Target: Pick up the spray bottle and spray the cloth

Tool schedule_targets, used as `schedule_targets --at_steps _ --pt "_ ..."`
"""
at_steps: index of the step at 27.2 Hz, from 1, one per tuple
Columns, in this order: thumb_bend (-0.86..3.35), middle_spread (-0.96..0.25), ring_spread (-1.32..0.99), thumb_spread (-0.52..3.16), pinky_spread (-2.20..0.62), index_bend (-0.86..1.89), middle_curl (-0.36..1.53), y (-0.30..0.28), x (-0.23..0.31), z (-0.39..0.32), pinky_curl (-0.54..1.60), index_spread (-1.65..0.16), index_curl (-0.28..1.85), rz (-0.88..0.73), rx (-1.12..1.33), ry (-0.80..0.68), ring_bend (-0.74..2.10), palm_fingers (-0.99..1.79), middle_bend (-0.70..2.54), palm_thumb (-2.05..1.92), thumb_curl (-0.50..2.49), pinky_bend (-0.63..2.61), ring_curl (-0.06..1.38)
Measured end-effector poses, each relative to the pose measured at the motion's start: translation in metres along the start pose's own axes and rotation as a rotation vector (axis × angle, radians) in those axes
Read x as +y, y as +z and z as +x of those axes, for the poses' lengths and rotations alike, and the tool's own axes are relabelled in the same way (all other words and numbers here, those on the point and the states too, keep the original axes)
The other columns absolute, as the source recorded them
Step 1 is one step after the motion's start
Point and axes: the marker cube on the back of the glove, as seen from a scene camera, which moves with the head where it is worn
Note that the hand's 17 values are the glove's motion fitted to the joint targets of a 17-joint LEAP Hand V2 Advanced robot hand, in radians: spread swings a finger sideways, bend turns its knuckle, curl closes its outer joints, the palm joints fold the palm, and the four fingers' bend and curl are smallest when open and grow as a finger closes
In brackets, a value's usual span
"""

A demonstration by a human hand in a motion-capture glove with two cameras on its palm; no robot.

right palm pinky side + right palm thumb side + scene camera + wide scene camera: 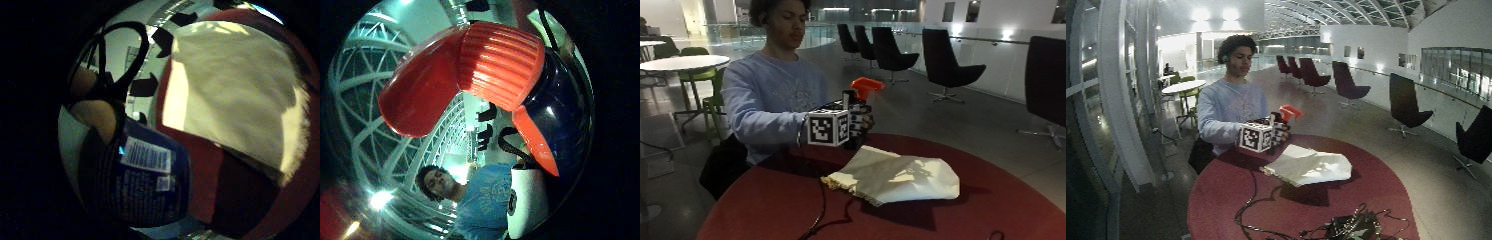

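A cream cloth (896,177) lies crumpled on the round red table (773,205), also seen as the cloth (1307,166) in the wide outside view and the cloth (235,95) in the little finger side palm view. My gloved right hand (856,125) grips a dark blue spray bottle (150,180) and holds it up above the table's far edge, just behind the cloth. Its orange spray head (866,86) sticks out above the hand and its nozzle faces the cloth side. The orange head (485,65) and trigger (535,142) fill the thumb side palm view.
Cables (1259,210) trail across the red table (1232,190) toward a dark device (1352,227) near its front edge. Black chairs (949,65) stand on the floor beyond. A round white table (683,62) with green chairs stands behind the person.
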Motion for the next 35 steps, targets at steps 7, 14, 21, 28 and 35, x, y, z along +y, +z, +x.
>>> schedule_targets --at_steps 7,14,21,28,35 --pt "-0.03 -0.08 -0.04 0.66 0.07 0.15 0.51 0.088 -0.028 -0.004 0.37 -0.20 0.41 0.036 -0.053 -0.187 0.47 1.08 0.24 1.00 0.67 0.25 0.41" --pt "-0.03 -0.08 -0.05 0.67 0.06 0.14 0.51 0.169 -0.054 0.012 0.37 -0.21 0.41 -0.011 -0.019 -0.236 0.46 1.08 0.22 1.00 0.67 0.24 0.40" --pt "-0.03 -0.08 -0.05 0.68 0.05 0.13 0.51 0.201 -0.064 0.029 0.37 -0.22 0.40 -0.039 0.026 -0.256 0.45 1.07 0.22 1.00 0.66 0.24 0.41" --pt "-0.03 -0.08 -0.06 0.71 0.04 0.12 0.51 0.200 -0.049 0.045 0.37 -0.22 0.39 -0.161 0.081 -0.268 0.45 1.06 0.21 0.99 0.66 0.24 0.41" --pt "-0.06 -0.09 -0.07 0.88 0.08 0.00 0.52 0.184 -0.054 0.031 0.39 -0.27 0.33 -0.049 0.064 -0.286 0.45 0.87 0.27 0.84 0.60 0.23 0.42"
